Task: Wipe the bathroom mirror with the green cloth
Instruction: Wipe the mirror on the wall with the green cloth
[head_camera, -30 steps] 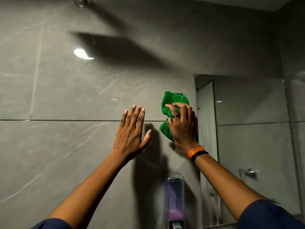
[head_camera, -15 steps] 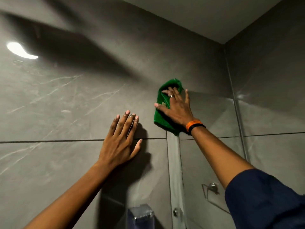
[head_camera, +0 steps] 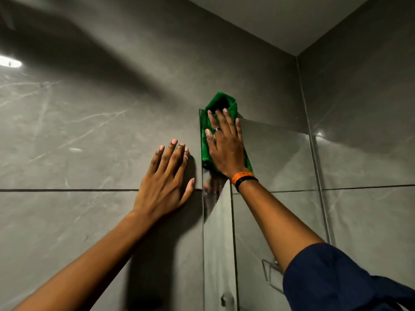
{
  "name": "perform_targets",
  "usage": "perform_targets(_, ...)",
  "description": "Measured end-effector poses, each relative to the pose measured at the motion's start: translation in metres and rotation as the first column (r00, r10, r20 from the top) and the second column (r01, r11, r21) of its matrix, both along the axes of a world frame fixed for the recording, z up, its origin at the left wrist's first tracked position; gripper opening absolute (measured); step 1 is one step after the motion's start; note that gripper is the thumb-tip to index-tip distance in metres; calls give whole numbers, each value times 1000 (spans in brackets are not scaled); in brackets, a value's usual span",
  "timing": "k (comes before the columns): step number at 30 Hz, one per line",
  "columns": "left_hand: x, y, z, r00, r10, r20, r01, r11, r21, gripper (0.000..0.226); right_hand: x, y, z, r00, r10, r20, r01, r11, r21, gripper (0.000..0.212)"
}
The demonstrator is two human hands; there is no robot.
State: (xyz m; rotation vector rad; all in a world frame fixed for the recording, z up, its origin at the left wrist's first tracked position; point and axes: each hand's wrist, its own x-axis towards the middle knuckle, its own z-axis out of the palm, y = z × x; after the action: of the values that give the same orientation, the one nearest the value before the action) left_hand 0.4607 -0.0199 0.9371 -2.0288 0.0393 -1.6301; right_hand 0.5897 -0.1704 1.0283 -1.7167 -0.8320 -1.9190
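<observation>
The frameless mirror is fixed to the grey tiled wall at centre right. My right hand lies flat on the green cloth, pressing it against the mirror's top left corner; the cloth's top sticks up past the mirror's upper edge. My left hand rests flat on the wall tile just left of the mirror's edge, fingers spread and nothing in it. A ring and an orange and black wristband are on the right hand.
Grey marble-look tiles cover the wall, with a side wall meeting it at the right corner. The mirror reflects a metal wire rack low down. A ceiling light glare shows at far left.
My right hand has pushed the cloth up to the mirror's top left corner and flattened on it. The view has tilted up and right. My left hand stays flat on the wall.
</observation>
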Motion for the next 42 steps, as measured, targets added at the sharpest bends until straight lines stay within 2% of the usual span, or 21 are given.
perform_targets(12,23,-18,4,998,0,57,-1,1000,7,70,73,-82,7,986,-87,-144,109,982,152,53)
perform_targets(17,27,-20,2,997,-8,76,7,1000,19,71,113,-121,8,976,-43,-212,96,965,245,49)
perform_targets(20,28,-21,1,996,-21,84,19,999,34,71,135,-147,7,960,9,-280,83,946,313,49)
perform_targets(25,29,-22,-3,995,-26,92,22,999,44,70,160,-182,3,900,-2,-436,193,899,394,50)
perform_targets(34,28,-22,-10,997,-22,68,19,999,32,70,176,-209,9,832,34,-554,232,885,403,54)
perform_targets(42,21,-16,-49,995,-88,49,84,994,68,69,160,-203,-56,770,84,-632,263,861,436,53)
